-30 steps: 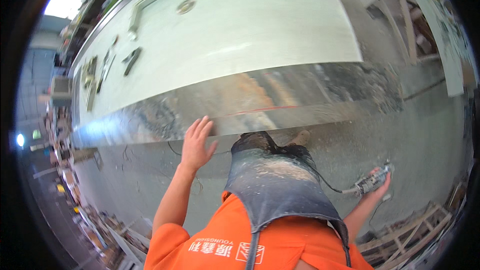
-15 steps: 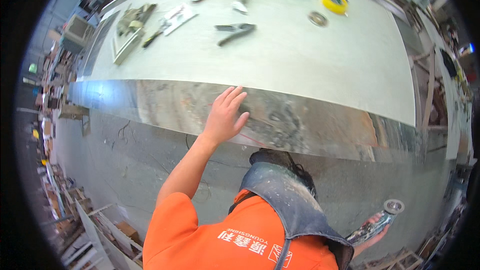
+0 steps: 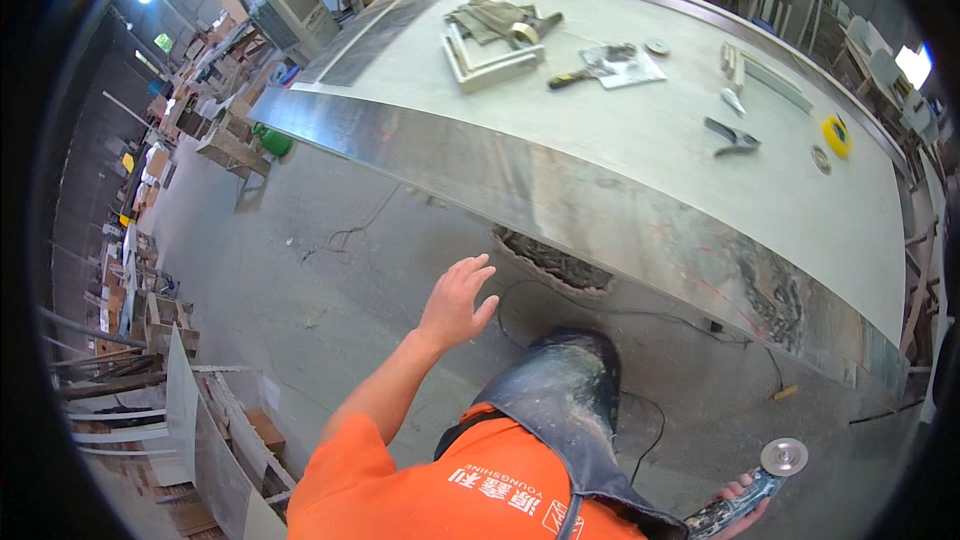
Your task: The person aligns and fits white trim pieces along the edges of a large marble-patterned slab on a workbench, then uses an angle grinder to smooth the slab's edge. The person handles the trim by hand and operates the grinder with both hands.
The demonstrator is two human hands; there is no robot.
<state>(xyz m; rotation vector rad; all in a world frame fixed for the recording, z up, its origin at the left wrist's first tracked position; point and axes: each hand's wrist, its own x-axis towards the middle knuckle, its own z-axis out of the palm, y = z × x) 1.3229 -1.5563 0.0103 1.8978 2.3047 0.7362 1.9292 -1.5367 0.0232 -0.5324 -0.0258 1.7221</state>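
My left hand [image 3: 456,302] is held out over the floor, fingers apart and holding nothing. It is clear of the near edge of a long polished stone strip [image 3: 430,145], which lies along the front of a pale worktable. At the lower right, my right hand [image 3: 745,512] is wrapped round the body of an angle grinder [image 3: 728,508]. The grinder's round disc [image 3: 784,457] points up and away from me, over the floor. A dark, dusty apron [image 3: 560,390] hangs from my front between the two hands.
On the pale tabletop [image 3: 640,130] lie a white angled frame [image 3: 490,72], gloves [image 3: 488,20], a scraper [image 3: 578,77], pliers [image 3: 735,138] and yellow tape [image 3: 836,137]. Below runs a cable [image 3: 650,315] on the floor. Leaning panels [image 3: 215,440] stand at lower left.
My view has swung to the left. My left hand has come off the stone strip and now hangs over the floor. My right hand keeps its hold on the angle grinder.
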